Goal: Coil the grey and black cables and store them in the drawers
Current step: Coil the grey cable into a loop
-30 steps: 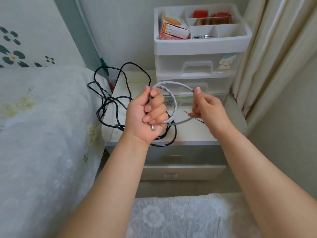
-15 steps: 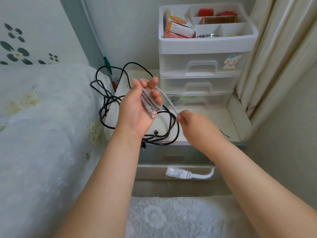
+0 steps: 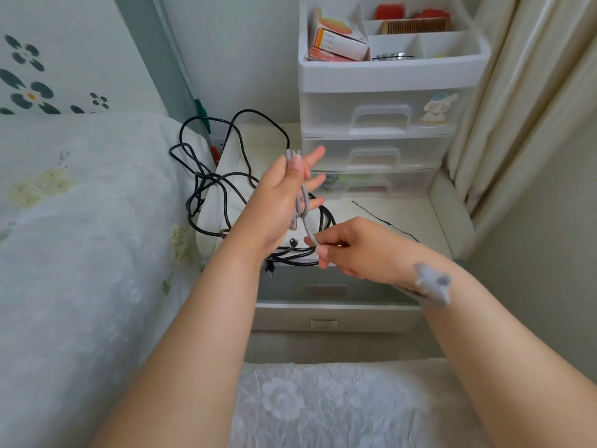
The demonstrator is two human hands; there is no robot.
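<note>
Pinching folded loops of the grey cable [image 3: 302, 202] under its thumb, the left hand [image 3: 279, 202] hovers over the nightstand [image 3: 403, 218], other fingers spread. The right hand [image 3: 358, 250] grips the loose tail; wrapping it snugly around the bundle should keep loops even.

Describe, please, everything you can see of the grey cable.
The grey cable is thin, matte and rubbery-looking. Several strands are folded into a narrow upright bundle held in the left hand. One strand runs down from the bundle to the right hand, which pinches it. Its blurred grey free end shows beside the right wrist. It is held above the nightstand, apart from the black cable.
</note>
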